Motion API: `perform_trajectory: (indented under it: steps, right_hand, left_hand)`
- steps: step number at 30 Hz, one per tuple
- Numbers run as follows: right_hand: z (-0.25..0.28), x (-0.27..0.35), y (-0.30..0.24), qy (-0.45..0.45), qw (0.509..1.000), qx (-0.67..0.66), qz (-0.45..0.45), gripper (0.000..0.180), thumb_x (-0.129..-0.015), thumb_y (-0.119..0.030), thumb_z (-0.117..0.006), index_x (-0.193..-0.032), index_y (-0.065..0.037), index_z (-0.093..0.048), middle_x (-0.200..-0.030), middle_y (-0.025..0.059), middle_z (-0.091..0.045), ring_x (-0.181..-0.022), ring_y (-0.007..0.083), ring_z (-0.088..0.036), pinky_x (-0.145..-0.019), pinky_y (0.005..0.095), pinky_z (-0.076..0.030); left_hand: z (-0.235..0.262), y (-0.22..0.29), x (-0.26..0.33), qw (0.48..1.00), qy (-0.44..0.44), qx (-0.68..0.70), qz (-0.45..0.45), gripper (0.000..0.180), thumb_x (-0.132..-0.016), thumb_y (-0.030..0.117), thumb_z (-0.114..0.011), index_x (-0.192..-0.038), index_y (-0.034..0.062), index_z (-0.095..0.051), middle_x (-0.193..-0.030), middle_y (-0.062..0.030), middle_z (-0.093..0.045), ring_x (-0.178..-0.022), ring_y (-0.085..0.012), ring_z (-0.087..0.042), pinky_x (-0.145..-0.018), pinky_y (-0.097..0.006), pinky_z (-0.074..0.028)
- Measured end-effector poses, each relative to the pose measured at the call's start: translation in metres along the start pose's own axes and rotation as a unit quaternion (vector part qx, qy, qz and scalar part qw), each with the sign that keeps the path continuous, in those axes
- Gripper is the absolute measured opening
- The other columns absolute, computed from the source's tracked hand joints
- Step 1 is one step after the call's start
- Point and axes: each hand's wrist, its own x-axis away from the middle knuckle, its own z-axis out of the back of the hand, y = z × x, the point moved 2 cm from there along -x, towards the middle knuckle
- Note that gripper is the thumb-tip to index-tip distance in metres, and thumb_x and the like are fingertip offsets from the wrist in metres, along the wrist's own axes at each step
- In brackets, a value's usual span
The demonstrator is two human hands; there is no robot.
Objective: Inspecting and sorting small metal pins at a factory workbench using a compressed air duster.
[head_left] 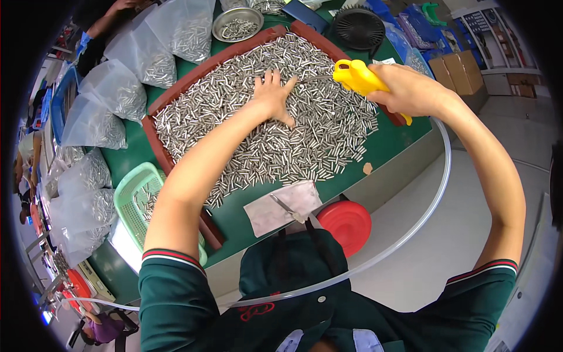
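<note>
Many small metal pins (311,146) lie spread in a thick layer on the green table, bordered by a reddish-brown frame (217,54). My left hand (274,97) rests on the pins with its fingers spread and holds nothing. In my right hand (407,88) is a yellow air blow gun (359,78), its thin metal nozzle reaching left over the pins toward my left fingertips. A clear hose (443,176) loops from beside my right hand down across my body. My right fingers are wrapped round the handle and partly hidden.
Plastic bags of pins (117,88) line the left side. A light green basket (141,182) stands near my left arm. Tweezers (284,205) lie on a pale cloth (264,212) at the near edge, by a red round stool (346,226). A metal bowl (237,14) and black fan (358,28) stand behind.
</note>
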Motion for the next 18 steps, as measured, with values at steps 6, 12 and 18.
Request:
perform_trajectory:
  steps: [6, 12, 18]
  right_hand:
    - [-0.004, 0.015, 0.002, -0.039, 0.998, -0.006, -0.046, 0.044, -0.085, -0.022, -0.059, -0.119, 0.004, -0.046, -0.097, 0.0226, -0.060, -0.090, 0.0353, -0.060, -0.080, 0.0402, -0.047]
    - [-0.025, 0.021, 0.012, 0.017, 1.000, -0.021, 0.002, 0.032, -0.083, -0.021, -0.060, -0.103, 0.003, -0.054, -0.083, 0.0224, -0.063, -0.083, 0.0353, -0.062, -0.077, 0.0409, -0.048]
    - [-0.028, 0.026, 0.008, 0.010, 1.000, -0.027, -0.002, 0.035, -0.083, -0.020, -0.060, -0.107, 0.004, -0.051, -0.088, 0.0226, -0.062, -0.086, 0.0360, -0.061, -0.077, 0.0415, -0.048]
  left_hand:
    - [-0.012, 0.015, -0.031, 0.997, 0.061, 0.029, 0.047, 0.070, -0.056, 0.030, -0.080, -0.119, 0.0221, -0.049, -0.123, -0.0156, -0.042, -0.110, -0.0347, -0.046, -0.084, -0.051, -0.044]
    - [-0.007, -0.008, -0.072, 0.961, 0.090, 0.243, 0.099, 0.031, -0.065, 0.020, -0.066, -0.096, 0.0137, -0.068, -0.095, -0.0131, -0.067, -0.095, -0.0299, -0.062, -0.083, -0.039, -0.049]
    - [0.035, 0.008, -0.074, 0.865, 0.032, 0.494, 0.084, 0.028, -0.078, 0.020, -0.066, -0.102, 0.0046, -0.062, -0.082, -0.0054, -0.063, -0.066, -0.0135, -0.059, -0.051, -0.027, -0.050]
